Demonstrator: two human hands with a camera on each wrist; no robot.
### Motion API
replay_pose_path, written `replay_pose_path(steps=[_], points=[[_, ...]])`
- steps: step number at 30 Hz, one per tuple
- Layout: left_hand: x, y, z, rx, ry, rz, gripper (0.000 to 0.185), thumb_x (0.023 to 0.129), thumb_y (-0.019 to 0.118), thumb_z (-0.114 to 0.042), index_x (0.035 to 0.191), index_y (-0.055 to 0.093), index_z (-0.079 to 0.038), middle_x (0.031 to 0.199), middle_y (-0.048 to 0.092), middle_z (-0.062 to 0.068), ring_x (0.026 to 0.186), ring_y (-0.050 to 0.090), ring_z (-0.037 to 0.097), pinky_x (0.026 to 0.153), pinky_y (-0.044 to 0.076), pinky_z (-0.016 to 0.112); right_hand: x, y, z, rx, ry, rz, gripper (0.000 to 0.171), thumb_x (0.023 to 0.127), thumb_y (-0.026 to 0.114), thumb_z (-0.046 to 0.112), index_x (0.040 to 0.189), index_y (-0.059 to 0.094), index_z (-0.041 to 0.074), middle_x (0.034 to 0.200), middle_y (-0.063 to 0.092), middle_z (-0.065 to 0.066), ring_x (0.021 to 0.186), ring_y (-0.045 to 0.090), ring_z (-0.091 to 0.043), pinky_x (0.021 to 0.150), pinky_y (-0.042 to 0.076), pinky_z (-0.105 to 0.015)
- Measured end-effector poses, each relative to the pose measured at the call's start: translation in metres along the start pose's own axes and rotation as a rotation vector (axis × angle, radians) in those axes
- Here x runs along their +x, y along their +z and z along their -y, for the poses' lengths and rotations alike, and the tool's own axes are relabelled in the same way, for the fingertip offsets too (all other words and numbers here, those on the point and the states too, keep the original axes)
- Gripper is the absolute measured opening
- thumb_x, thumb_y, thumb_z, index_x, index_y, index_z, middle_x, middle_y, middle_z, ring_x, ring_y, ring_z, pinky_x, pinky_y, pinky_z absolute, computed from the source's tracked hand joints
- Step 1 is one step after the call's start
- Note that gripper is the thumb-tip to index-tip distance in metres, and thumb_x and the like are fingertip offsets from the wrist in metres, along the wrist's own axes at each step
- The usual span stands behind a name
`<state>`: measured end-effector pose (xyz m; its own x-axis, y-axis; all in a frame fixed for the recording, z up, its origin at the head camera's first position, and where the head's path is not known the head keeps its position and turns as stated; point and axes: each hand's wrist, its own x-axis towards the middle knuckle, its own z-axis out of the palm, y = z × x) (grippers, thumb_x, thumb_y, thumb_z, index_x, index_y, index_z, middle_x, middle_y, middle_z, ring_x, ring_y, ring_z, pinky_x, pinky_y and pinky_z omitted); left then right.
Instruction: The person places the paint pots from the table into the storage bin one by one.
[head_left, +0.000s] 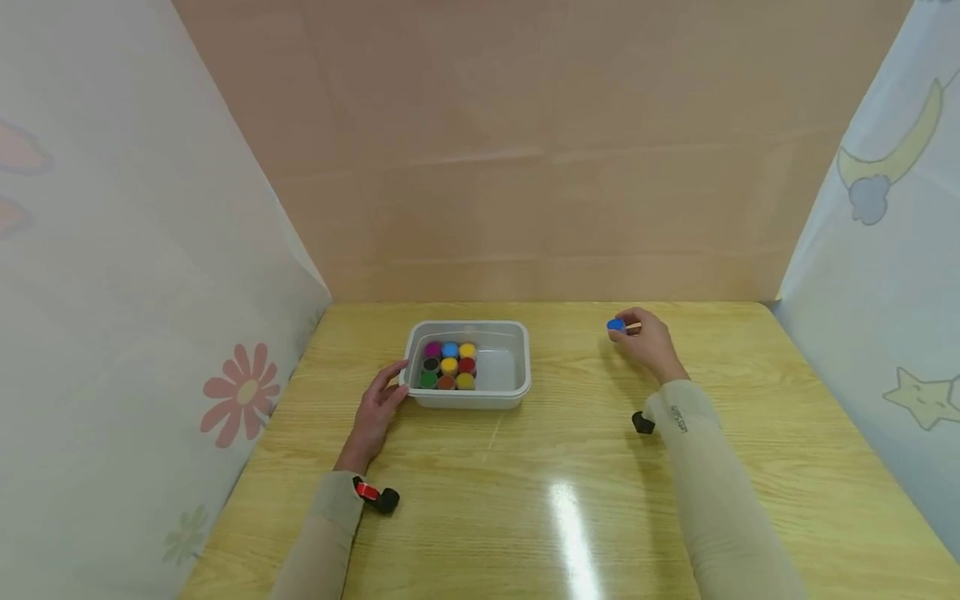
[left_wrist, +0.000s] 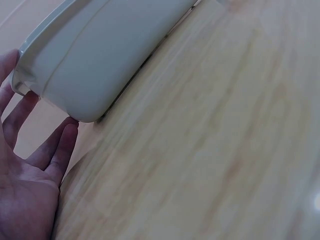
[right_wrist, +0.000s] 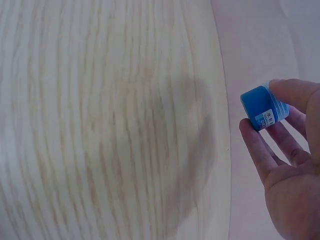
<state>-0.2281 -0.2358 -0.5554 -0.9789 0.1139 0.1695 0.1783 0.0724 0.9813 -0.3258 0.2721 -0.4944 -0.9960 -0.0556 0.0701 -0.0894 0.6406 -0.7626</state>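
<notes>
My right hand (head_left: 649,343) pinches a small blue paint jar (right_wrist: 259,107) between thumb and fingers, above the table's far right part. A printed label shows on the jar's side in the right wrist view. At the left end of a white plastic tub (head_left: 468,401), my left hand (head_left: 373,415) holds the rim, its thumb at the near corner. Lower fingers touch the tub's end wall in the left wrist view. Inside the tub's left part stand several paint jars (head_left: 448,366) in rows, with purple, blue, yellow, black, red, green and orange-brown tops.
The tub's right part shows its bare floor. Both hands work over a wood-grain table (head_left: 480,475). A brown backdrop (head_left: 555,167) rises at the far edge, and pale printed sheets (head_left: 150,250) flank the table left and right.
</notes>
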Motion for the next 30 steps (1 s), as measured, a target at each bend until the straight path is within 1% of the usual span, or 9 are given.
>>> replay_pose_path(steps=[4, 7, 12, 19, 26, 30], points=[[-0.002, 0.000, -0.001, 0.008, -0.010, -0.007, 0.050, 0.108, 0.057, -0.028, 0.156, 0.046, -0.018, 0.165, 0.037, 0.007, 0.139, 0.053, 0.035, 0.103, 0.046, 0.015, 0.004, 0.007, 0.004, 0.010, -0.011, 0.023, 0.050, 0.103, 0.065, 0.021, 0.147, 0.052, 0.000, 0.137, 0.053, -0.027, 0.124, 0.058, -0.047, 0.097, 0.055, -0.057], [-0.003, 0.000, -0.002, 0.000, -0.007, -0.006, 0.050, 0.108, 0.057, -0.027, 0.156, 0.046, -0.017, 0.164, 0.037, 0.007, 0.140, 0.052, 0.035, 0.103, 0.046, 0.015, 0.006, 0.012, 0.007, 0.020, -0.011, 0.029, 0.048, 0.104, 0.064, 0.022, 0.146, 0.054, 0.001, 0.138, 0.052, -0.026, 0.124, 0.058, -0.045, 0.096, 0.056, -0.055], [-0.002, 0.001, -0.002, -0.019, 0.011, 0.008, 0.050, 0.108, 0.057, -0.026, 0.156, 0.045, -0.016, 0.164, 0.037, 0.008, 0.140, 0.052, 0.033, 0.104, 0.046, 0.017, 0.007, 0.016, 0.014, 0.055, -0.014, 0.025, 0.045, 0.103, 0.066, 0.024, 0.142, 0.056, 0.002, 0.137, 0.052, -0.024, 0.124, 0.058, -0.044, 0.097, 0.055, -0.055], [-0.001, 0.004, -0.003, -0.024, 0.020, 0.006, 0.050, 0.108, 0.056, -0.023, 0.156, 0.044, -0.013, 0.165, 0.036, 0.012, 0.134, 0.057, 0.019, 0.103, 0.047, 0.016, 0.005, 0.019, 0.036, 0.104, -0.041, 0.047, 0.046, 0.103, 0.067, 0.030, 0.140, 0.055, 0.005, 0.137, 0.053, -0.021, 0.127, 0.058, -0.044, 0.099, 0.055, -0.055], [0.000, 0.004, -0.003, -0.019, 0.040, 0.006, 0.050, 0.109, 0.054, -0.020, 0.156, 0.043, -0.009, 0.165, 0.034, 0.017, 0.133, 0.058, 0.022, 0.103, 0.046, 0.015, 0.006, 0.024, 0.055, 0.165, -0.077, 0.072, 0.047, 0.101, 0.069, 0.030, 0.139, 0.054, 0.007, 0.135, 0.053, -0.020, 0.128, 0.058, -0.044, 0.102, 0.053, -0.056], [0.000, 0.004, -0.004, -0.016, 0.025, -0.007, 0.049, 0.109, 0.055, -0.020, 0.155, 0.044, -0.010, 0.165, 0.035, 0.014, 0.131, 0.059, 0.018, 0.102, 0.047, 0.015, 0.006, 0.028, 0.062, 0.189, -0.072, 0.088, 0.046, 0.100, 0.071, 0.029, 0.137, 0.055, 0.007, 0.135, 0.053, -0.020, 0.128, 0.060, -0.043, 0.102, 0.054, -0.055]])
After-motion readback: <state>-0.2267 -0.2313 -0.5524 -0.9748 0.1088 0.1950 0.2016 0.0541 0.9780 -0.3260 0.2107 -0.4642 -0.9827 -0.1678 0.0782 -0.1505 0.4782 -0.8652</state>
